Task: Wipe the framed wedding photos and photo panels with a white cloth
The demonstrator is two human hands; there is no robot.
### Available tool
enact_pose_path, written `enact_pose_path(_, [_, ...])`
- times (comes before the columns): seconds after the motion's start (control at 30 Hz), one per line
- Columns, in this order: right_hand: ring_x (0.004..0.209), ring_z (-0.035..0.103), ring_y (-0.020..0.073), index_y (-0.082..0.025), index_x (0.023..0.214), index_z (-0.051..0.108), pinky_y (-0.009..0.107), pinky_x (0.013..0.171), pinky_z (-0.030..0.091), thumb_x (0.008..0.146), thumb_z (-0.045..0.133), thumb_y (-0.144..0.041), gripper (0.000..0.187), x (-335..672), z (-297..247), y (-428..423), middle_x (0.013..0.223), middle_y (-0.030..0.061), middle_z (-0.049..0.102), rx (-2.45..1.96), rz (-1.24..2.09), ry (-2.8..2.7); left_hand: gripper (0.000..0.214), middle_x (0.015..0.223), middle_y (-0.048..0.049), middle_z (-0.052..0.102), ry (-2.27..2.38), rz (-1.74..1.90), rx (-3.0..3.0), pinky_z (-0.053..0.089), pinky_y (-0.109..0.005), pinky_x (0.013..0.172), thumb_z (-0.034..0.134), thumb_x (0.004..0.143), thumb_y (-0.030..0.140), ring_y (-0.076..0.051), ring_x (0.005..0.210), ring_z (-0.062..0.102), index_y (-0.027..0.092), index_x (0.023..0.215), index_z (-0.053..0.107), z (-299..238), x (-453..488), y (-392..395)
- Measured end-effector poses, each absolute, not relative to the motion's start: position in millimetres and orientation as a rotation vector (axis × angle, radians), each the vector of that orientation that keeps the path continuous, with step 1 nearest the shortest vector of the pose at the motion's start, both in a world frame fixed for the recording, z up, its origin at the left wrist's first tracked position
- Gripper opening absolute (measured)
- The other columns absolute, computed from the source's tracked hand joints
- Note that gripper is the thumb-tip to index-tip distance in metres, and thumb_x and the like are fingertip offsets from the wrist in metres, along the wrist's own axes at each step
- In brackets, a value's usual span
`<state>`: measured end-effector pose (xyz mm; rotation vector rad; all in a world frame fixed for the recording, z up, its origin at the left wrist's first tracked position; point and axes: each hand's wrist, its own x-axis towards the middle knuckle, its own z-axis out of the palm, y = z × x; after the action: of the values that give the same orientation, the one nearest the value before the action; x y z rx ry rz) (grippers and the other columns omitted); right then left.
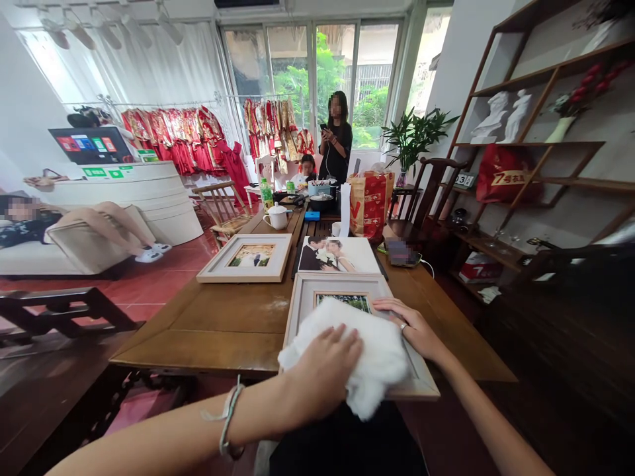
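Note:
A white cloth lies bunched over the lower part of a pale picture frame at the table's near edge. My left hand presses on the cloth, its fingers curved over it. My right hand, with a ring on one finger, holds the frame's right side, fingers reaching over onto its face. Part of the frame's small green picture shows above the cloth; the rest is covered. Just behind it is a wedding photo print. A second picture frame lies flat to the left.
On the wooden table stand a lidded white cup, a green-labelled bottle and a red-and-tan paper bag. A phone with a cable lies right. One person stands beyond the table; another reclines on the left sofa.

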<state>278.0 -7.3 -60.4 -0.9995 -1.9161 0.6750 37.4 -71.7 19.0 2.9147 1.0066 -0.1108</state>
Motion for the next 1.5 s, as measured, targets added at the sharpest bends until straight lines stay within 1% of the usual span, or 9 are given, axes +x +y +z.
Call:
enact_pose_path(0.17, [0.114,0.05,0.0234,-0.022,0.104,0.063,0.046,0.102,0.034,0.084,0.044,-0.022,0.028,277.3,-58.5,-9.6,0.117,0.0077,0.06,-1.012,0.692,-1.896,0.061,0.139,-0.0202,0.036,1.487,-0.114,2.905,0.027,-0.048,0.104,0.055,0.071,0.01,-0.033,0.13,0.03,0.006,0.13,0.036,16.4,24.0,-15.6])
enact_pose_path(0.33, [0.115,0.05,0.0241,-0.023,0.104,0.064,0.048,0.103,0.032,0.085,0.044,-0.024,0.028,277.1,-57.6,-10.3,0.116,0.0076,0.061,-1.011,0.697,-1.885,0.06,0.141,-0.0187,0.034,1.705,0.094,2.912,0.028,-0.044,0.104,0.049,0.074,0.007,-0.031,0.13,0.029,0.004,0.132,0.033,10.6,29.6,26.2])
enact_pose_path(0.47, [0.114,0.05,0.0241,-0.023,0.104,0.064,0.048,0.103,0.033,0.084,0.044,-0.024,0.028,277.3,-58.8,-9.6,0.116,0.0074,0.061,-1.01,0.699,-1.877,0.059,0.14,-0.0217,0.034,1.81,0.051,2.828,0.031,-0.045,0.101,0.048,0.074,0.006,-0.033,0.13,0.03,0.003,0.132,0.034,10.5,33.8,13.2])
enact_pose_path(0.7, [0.114,0.05,0.0238,-0.023,0.103,0.064,0.048,0.104,0.032,0.084,0.045,-0.023,0.027,276.7,-59.9,-9.5,0.114,0.007,0.062,-1.005,0.681,-1.877,0.069,0.138,-0.026,0.034,1.419,-0.332,2.738,0.039,-0.054,0.093,0.058,0.07,0.015,-0.043,0.127,0.031,0.005,0.134,0.034,13.1,15.6,-100.7])
enact_pose_path(0.83, [0.115,0.05,0.0232,-0.023,0.103,0.064,0.048,0.104,0.032,0.083,0.045,-0.022,0.027,277.0,-60.2,-9.7,0.115,0.0075,0.062,-1.008,0.677,-1.89,0.058,0.137,-0.0197,0.04,1.148,-0.422,2.678,0.046,-0.051,0.088,0.043,0.078,0.006,-0.038,0.124,0.039,0.012,0.135,0.036,25.6,17.5,-135.5])
enact_pose_path(1.0, [0.115,0.05,0.0237,-0.023,0.103,0.064,0.048,0.103,0.033,0.083,0.045,-0.021,0.028,277.4,-60.2,-10.2,0.116,0.0071,0.062,-1.015,0.67,-1.894,0.068,0.139,-0.0255,0.033,1.43,-0.385,2.671,0.042,-0.049,0.093,0.057,0.07,0.011,-0.04,0.127,0.034,0.003,0.133,0.034,34.9,34.7,-99.1])
enact_pose_path(1.2, [0.113,0.051,0.0243,-0.024,0.103,0.064,0.048,0.102,0.034,0.082,0.044,-0.021,0.029,275.4,-56.6,-11.2,0.115,0.007,0.062,-1.015,0.68,-1.88,0.058,0.137,-0.0256,0.035,1.795,-0.035,2.77,0.036,-0.047,0.098,0.051,0.075,0.008,-0.036,0.129,0.031,0.002,0.131,0.035,21.3,42.5,-2.0])
enact_pose_path(1.37, [0.111,0.053,0.0256,-0.023,0.102,0.065,0.045,0.098,0.039,0.08,0.046,-0.02,0.029,277.8,-60.8,-9.4,0.113,0.0065,0.063,-1.026,0.63,-1.896,0.066,0.143,-0.017,0.03,1.374,0.053,2.793,0.029,-0.04,0.105,0.047,0.073,0.01,-0.028,0.133,0.025,0.007,0.135,0.026,19.7,56.9,15.0])
enact_pose_path(1.5, [0.104,0.057,0.0284,-0.02,0.099,0.067,0.041,0.087,0.048,0.079,0.045,-0.024,0.029,281.4,-64.9,-6.9,0.108,0.0077,0.065,-1.027,0.603,-1.904,0.067,0.143,-0.0192,0.031,1.04,0.017,2.729,0.033,-0.039,0.103,0.045,0.074,0.015,-0.03,0.132,0.027,0.003,0.136,0.023,24.0,66.4,-38.6])
